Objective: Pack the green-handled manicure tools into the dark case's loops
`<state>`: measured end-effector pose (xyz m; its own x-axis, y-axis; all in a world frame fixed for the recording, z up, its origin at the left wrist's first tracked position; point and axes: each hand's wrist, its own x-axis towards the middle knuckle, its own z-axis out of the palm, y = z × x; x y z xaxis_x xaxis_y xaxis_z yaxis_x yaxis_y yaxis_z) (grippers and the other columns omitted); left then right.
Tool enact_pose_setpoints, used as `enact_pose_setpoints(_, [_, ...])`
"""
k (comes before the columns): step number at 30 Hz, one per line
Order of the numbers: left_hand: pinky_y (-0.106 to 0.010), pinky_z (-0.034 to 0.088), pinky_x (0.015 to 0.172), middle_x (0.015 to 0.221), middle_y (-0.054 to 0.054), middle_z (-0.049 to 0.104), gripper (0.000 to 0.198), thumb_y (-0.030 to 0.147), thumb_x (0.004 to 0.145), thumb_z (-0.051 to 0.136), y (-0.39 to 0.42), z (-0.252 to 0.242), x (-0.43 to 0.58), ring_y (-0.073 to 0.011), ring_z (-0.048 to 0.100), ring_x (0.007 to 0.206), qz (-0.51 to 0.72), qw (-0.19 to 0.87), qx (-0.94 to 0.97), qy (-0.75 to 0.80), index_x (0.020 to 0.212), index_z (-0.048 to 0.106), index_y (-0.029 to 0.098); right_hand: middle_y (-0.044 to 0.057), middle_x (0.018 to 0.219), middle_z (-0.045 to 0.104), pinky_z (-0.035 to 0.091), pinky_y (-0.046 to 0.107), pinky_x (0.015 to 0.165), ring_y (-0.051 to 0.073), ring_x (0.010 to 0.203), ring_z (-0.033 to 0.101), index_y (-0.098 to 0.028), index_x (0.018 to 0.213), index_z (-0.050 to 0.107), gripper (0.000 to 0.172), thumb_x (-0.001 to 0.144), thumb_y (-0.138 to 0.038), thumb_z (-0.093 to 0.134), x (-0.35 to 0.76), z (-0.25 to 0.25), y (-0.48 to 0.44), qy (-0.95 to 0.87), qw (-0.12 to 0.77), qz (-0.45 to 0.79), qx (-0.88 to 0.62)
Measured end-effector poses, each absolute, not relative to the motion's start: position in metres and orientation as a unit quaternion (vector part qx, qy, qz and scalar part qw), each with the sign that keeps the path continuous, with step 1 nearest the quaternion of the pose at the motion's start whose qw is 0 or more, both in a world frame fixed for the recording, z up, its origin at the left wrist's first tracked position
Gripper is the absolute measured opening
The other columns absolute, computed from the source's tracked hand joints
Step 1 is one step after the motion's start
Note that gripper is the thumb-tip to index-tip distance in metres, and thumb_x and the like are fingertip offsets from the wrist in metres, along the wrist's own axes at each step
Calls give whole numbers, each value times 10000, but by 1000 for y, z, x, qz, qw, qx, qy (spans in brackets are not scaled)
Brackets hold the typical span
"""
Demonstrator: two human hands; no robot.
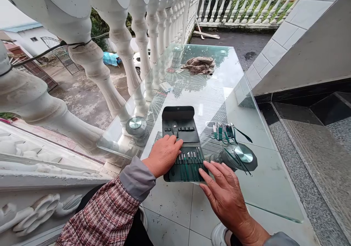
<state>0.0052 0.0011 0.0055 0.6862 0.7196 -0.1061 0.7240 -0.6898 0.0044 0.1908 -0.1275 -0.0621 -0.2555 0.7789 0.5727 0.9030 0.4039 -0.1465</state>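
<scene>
A black zip-up manicure case [181,138] lies open on the glass tabletop [211,103], with several green-handled tools in its lower pocket [189,165]. My left hand [163,155] rests palm down across the case's middle, holding nothing. My right hand [223,195] lies with fingers apart, its fingertips at the case's lower right corner, holding nothing. To the right of the case lie loose green-handled clippers and scissors [223,133]. Below those, slim dark tweezers [240,161] lie over a chrome table fitting [243,154].
A white stone balustrade [115,37] runs along the table's left side. A crumpled brown cloth [199,65] and a small white box [166,87] lie on the far glass. Another chrome fitting [136,126] sits at the left edge. A tiled wall [287,45] stands right.
</scene>
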Motion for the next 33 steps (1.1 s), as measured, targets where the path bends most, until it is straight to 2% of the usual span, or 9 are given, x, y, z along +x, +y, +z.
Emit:
enact_pose_setpoints(6, [-333,456,737,995,-62,546,230,254,917,474,1,6,5,-216,501,881,-48,28,916,398,1137,505,193,104,1275,559,393,456,1016,233,1236,452,-194,1370,402,458,914,-218,436,195,-52,-98,-749,356,3,-559])
enact_pose_setpoints(10, [-332,452,736,996,-70,545,202,257,929,454,2,5,6,-213,504,883,-57,30,915,399,1096,538,183,82,1229,593,431,420,994,201,1187,500,-202,1306,474,390,932,-212,361,196,-55,-76,-738,353,65,-571])
enact_pose_setpoints(15, [-339,444,700,1001,-82,541,194,268,925,461,4,2,6,-232,502,906,-66,11,923,379,1052,558,156,76,1230,593,417,439,1015,205,1200,493,-213,1299,489,410,919,-164,342,197,-64,-73,-742,353,69,-565])
enact_pose_setpoints(22, [-337,424,681,1006,-93,534,255,294,929,454,4,-4,4,-236,488,899,-57,-7,929,367,1110,539,135,71,1170,624,439,424,998,203,1161,518,-227,1328,468,439,914,-140,351,196,-62,-77,-748,376,58,-543])
enact_pose_setpoints(26, [-347,424,691,1006,-91,534,264,300,933,446,4,-4,5,-241,485,903,-58,1,927,371,1119,539,138,86,1212,599,425,431,1011,206,1182,499,-210,1347,441,441,918,-150,362,196,-61,-75,-731,395,47,-554])
enact_pose_setpoints(33, [-358,435,694,1001,-89,534,262,299,925,466,4,-5,5,-247,491,906,-52,4,927,372,1114,547,135,88,1192,614,431,425,1001,209,1158,513,-193,1303,491,410,919,-159,349,197,-65,-75,-735,361,39,-572])
